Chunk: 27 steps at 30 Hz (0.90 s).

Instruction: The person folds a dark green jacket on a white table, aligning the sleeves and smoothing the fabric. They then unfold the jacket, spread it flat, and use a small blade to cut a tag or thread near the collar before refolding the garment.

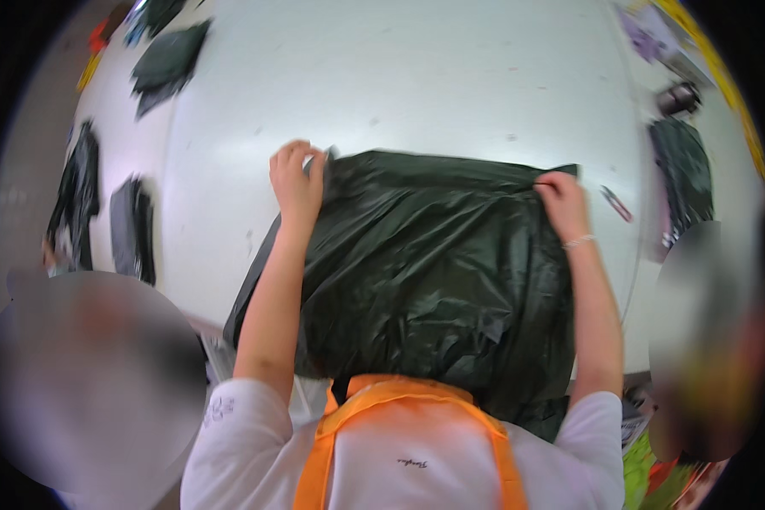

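While our right hand (563, 202) pinches the dark plastic sheet (416, 255) near its top right corner, our left hand (297, 185) curls beside the top left corner, and we cannot tell whether its fingers grip the edge. We have the sheet spread, wrinkled, over the near part of the white table (382, 85), before our orange apron (317, 463), with small red snips (618, 205) near our right hand.

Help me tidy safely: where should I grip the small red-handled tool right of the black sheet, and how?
Probably best by its red handle, pinched from above on the near right side. The tool lies flat on the table, handle toward the near right, while its narrow end, perhaps a blade, points away and left.
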### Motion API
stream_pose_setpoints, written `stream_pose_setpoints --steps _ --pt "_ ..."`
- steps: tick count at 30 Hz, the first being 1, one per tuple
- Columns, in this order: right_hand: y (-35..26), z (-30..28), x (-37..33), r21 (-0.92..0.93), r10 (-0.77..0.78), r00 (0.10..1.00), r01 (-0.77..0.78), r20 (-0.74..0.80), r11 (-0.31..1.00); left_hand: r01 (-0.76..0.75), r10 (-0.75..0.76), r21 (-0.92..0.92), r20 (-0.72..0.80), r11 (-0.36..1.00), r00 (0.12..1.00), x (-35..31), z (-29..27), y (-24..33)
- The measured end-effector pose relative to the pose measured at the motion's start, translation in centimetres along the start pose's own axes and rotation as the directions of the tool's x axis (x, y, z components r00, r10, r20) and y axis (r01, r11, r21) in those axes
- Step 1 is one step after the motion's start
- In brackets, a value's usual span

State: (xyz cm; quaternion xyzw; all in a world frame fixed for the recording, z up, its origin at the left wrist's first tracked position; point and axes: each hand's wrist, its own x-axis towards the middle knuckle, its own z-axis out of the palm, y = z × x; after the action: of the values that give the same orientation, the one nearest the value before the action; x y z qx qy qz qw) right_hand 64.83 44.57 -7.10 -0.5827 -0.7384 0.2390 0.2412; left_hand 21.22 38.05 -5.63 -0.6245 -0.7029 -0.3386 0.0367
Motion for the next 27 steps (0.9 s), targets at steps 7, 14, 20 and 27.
stream_pose_setpoints --steps 7,14,20,27 --pt "23.0 -10.1 -3.4 -0.656 0.019 0.972 -0.173 -0.235 0.734 0.436 -0.459 0.144 0.302 0.888 0.835 -4.7 -1.7 -9.1" --pt "18.5 -9.9 -4.4 -0.555 0.235 0.971 -0.221 -0.048 0.802 0.543 -0.526 0.122 0.489 0.831 0.696 -3.8 -1.7 -5.9" --pt "12.9 -7.5 -3.3 -0.71 0.435 0.899 -0.338 -0.049 0.618 0.797 -0.58 -0.531 0.565 0.288 0.587 -4.6 -5.3 -1.9" --pt "7.5 -4.5 1.0 0.304 0.479 0.878 -0.462 0.023 0.833 0.734 -0.526 -0.615 0.54 0.286 0.657 -3.3 -7.4 2.3"
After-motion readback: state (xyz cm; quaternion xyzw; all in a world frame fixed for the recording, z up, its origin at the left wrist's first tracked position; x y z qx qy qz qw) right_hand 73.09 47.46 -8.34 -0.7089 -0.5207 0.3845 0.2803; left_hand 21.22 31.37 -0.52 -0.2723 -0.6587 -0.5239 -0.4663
